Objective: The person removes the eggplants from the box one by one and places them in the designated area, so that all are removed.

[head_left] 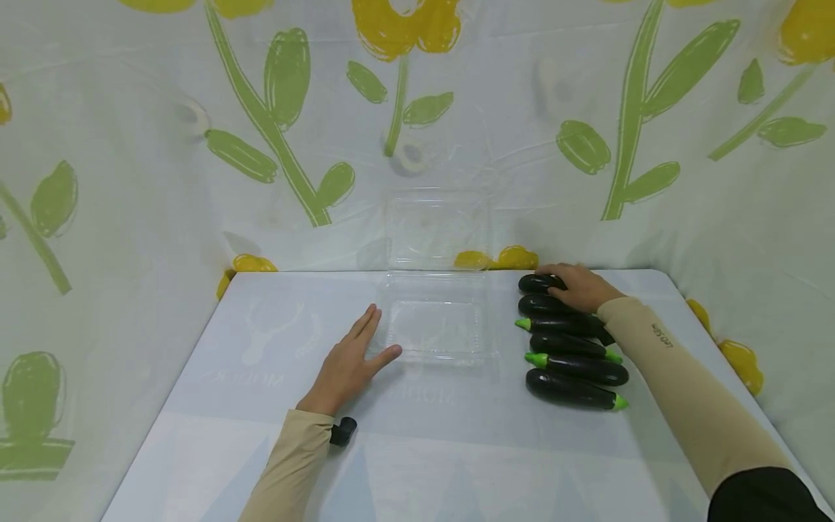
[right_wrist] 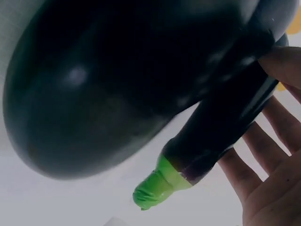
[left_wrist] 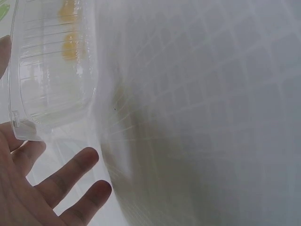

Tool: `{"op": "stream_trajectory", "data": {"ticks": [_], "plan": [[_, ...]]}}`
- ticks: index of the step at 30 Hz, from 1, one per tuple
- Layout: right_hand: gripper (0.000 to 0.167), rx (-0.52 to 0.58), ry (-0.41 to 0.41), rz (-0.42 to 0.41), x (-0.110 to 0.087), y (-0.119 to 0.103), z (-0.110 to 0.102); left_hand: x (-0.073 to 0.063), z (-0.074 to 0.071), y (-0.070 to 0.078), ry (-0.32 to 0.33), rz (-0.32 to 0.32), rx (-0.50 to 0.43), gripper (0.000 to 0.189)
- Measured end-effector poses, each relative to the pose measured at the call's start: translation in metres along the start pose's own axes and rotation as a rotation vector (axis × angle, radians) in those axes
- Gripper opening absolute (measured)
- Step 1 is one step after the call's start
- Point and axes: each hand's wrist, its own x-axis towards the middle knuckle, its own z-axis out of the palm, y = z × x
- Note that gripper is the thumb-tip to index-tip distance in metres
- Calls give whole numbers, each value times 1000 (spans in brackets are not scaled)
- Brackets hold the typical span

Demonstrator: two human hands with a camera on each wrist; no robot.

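Note:
A clear plastic clamshell box (head_left: 433,357) stands on the table with its lid (head_left: 438,226) raised at the back. My left hand (head_left: 349,366) is at its left side, fingers spread and fairly straight, the fingertips right by the rim in the left wrist view. Several dark eggplants (head_left: 574,391) with green stem ends lie in a column right of the box. At the far end of that column my right hand (head_left: 583,286) holds the farthest eggplant (right_wrist: 225,117), thumb on one side and fingers on the other. Another eggplant (right_wrist: 89,99) fills much of the right wrist view.
The white table (head_left: 424,464) has faint printed patterns. Behind it and at both sides hangs a pale cloth (head_left: 496,130) with green stems and yellow flowers. A small black device (head_left: 343,431) is worn on the left wrist.

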Motion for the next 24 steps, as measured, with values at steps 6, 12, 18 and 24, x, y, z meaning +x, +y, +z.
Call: {"op": "stream_trajectory", "data": {"ticks": [6,12,18,24], "plan": [[40,37,0,-5,1,1,-2,-1,-1,1,5,4,5,95],[39,49,9,12,0,-1,-4,1,-2,2,13,12,0,94],[39,60,7,40,-1,-5,-4,3,-2,0,2,8,15,94],[40,57,8,77,-3,-8,-8,2,-8,0,-9,7,44,93]]}}
